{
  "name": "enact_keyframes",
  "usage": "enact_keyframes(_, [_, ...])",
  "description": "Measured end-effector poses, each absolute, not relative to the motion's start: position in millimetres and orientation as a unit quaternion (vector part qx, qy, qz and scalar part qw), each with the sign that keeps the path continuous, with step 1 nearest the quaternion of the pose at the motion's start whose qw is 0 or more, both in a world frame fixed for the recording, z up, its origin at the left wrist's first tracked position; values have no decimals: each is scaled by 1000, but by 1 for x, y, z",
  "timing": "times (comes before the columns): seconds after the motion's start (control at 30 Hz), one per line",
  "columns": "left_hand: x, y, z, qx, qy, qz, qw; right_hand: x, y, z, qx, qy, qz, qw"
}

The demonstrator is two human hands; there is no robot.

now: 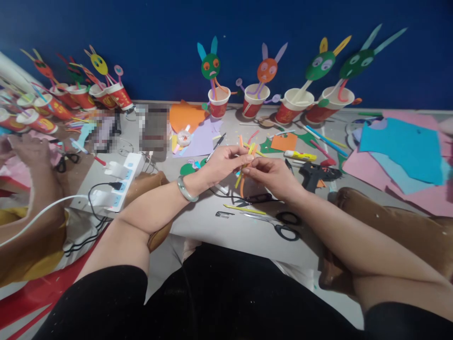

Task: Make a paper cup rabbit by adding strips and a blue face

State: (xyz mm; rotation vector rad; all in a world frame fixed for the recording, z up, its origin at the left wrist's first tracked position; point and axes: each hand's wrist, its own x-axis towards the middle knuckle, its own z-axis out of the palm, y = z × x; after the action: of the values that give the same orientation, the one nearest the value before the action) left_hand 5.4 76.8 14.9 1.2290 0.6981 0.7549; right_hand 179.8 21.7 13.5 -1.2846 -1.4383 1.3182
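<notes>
Left hand (223,164) and right hand (278,178) pinch yellow and orange strips (252,149) in a fingertip grip above the worktop (198,222); scissors (262,217) (nearer the body) and a glue gun (311,174) lie around; behind, red cups (218,107) hold paper figures (211,66).

The left forearm (155,205) and right forearm (339,236) angle inward, both bare. The left hand (223,165) and right hand (274,177) are close together, fingers curled, each thumb pinched toward its bent index finger.
</notes>
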Motion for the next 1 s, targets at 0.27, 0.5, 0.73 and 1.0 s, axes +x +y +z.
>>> enact_keyframes(0.27, [7,80,20,552,362,357,661,182,24,15,-519,-539,527,403])
enact_keyframes(0.5, [3,80,22,575,358,386,627,186,29,14,-526,-497,549,417])
enact_keyframes(0.73, [6,79,21,578,370,347,640,185,29,18,-519,-493,561,415])
enact_keyframes(1.0, [5,79,31,583,397,270,656,187,31,14,-521,-498,568,397])
